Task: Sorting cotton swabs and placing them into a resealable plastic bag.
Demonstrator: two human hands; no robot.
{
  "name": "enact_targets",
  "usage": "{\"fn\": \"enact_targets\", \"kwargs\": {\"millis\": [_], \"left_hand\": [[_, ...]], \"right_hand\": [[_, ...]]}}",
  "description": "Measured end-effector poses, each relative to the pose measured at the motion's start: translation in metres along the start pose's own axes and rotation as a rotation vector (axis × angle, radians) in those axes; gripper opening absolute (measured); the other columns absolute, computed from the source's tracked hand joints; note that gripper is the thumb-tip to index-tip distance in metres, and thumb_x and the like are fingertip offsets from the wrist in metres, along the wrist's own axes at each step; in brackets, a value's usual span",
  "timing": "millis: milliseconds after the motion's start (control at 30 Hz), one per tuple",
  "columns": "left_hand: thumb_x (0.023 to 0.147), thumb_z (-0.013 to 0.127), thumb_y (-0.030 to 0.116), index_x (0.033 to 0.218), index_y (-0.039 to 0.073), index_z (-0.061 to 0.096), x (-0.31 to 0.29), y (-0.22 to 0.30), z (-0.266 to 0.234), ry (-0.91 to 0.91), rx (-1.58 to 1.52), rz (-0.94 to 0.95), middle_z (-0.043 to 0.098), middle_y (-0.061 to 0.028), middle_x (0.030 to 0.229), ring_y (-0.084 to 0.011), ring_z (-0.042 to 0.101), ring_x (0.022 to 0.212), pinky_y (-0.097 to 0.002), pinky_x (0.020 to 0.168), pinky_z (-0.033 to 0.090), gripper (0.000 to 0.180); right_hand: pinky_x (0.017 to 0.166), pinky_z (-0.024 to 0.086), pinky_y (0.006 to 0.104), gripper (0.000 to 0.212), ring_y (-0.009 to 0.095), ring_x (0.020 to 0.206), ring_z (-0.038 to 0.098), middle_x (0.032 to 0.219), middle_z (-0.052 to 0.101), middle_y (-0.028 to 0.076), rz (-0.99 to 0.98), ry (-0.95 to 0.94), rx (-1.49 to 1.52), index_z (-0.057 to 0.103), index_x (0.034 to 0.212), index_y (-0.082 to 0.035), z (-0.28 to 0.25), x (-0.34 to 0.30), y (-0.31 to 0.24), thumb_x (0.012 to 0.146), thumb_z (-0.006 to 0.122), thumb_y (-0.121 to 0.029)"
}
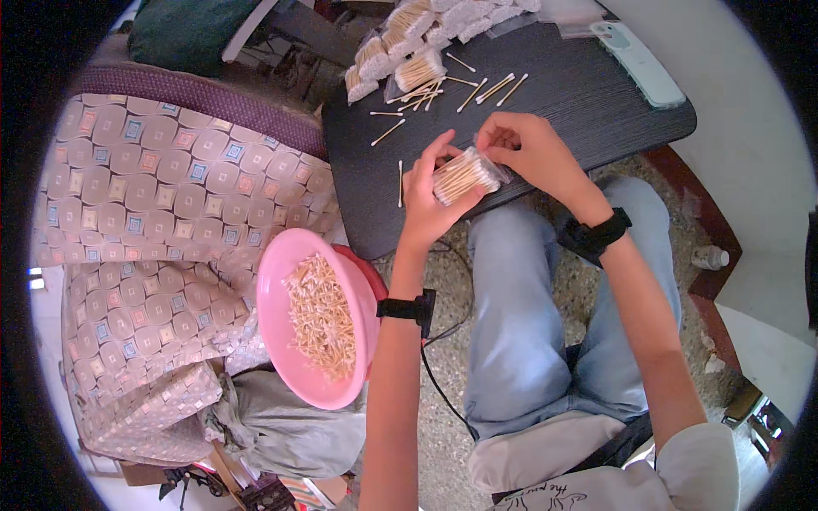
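Note:
A clear plastic bag packed with cotton swabs (463, 175) is held over the near edge of the dark table. My left hand (428, 194) grips it from the left, fingers behind and thumb along the front. The fingers of my right hand (525, 146) are closed in a pinch on the bag's clear plastic end (500, 171). Just beyond my hands, loose cotton swabs (503, 88) lie scattered on the table. More filled swab bags (409, 34) are piled at the table's far side.
The dark table (571, 111) carries a pale phone (639, 64) at its far right. Left of my left forearm stands a pink basin (271, 281) of loose swabs, beside a patterned sofa (170, 179). A small bottle (709, 257) is on the floor to the right.

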State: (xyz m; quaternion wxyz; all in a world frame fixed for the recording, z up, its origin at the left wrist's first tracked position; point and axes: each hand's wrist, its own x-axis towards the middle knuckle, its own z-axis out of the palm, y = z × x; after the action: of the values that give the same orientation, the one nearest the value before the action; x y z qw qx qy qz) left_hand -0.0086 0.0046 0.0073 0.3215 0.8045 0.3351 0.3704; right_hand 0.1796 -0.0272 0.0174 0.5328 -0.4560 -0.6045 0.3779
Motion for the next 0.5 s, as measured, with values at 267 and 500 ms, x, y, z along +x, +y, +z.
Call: {"fn": "enact_targets", "kwargs": {"millis": [267, 500], "left_hand": [[0.060, 0.079, 0.026, 0.121, 0.009, 0.050, -0.001, 0.000, 0.000, 0.017, 0.029, 0.003, 0.062, -0.0045, 0.092, -0.0167, 0.057, 0.078, -0.0303, 0.074, 0.044, 0.070], [0.066, 0.077, 0.018, 0.124, 0.004, 0.045, -0.001, -0.005, -0.003, -0.051, 0.111, 0.045, 0.059, -0.0081, 0.097, -0.0161, 0.054, 0.083, -0.0285, 0.077, 0.044, 0.068]], "right_hand": [[0.065, 0.050, 0.0277, 0.010, 0.017, 0.070, 0.063, 0.073, 0.064, 0.009, -0.054, 0.119, 0.082, 0.062, 0.080, 0.000, 0.017, 0.004, 0.008, 0.071, 0.064, -0.002], [0.067, 0.050, 0.0282, 0.013, 0.018, 0.071, 0.064, 0.077, 0.066, 0.009, 0.025, 0.136, -0.017, 0.063, 0.083, 0.000, 0.010, 0.002, 0.012, 0.071, 0.064, -0.003]]}}
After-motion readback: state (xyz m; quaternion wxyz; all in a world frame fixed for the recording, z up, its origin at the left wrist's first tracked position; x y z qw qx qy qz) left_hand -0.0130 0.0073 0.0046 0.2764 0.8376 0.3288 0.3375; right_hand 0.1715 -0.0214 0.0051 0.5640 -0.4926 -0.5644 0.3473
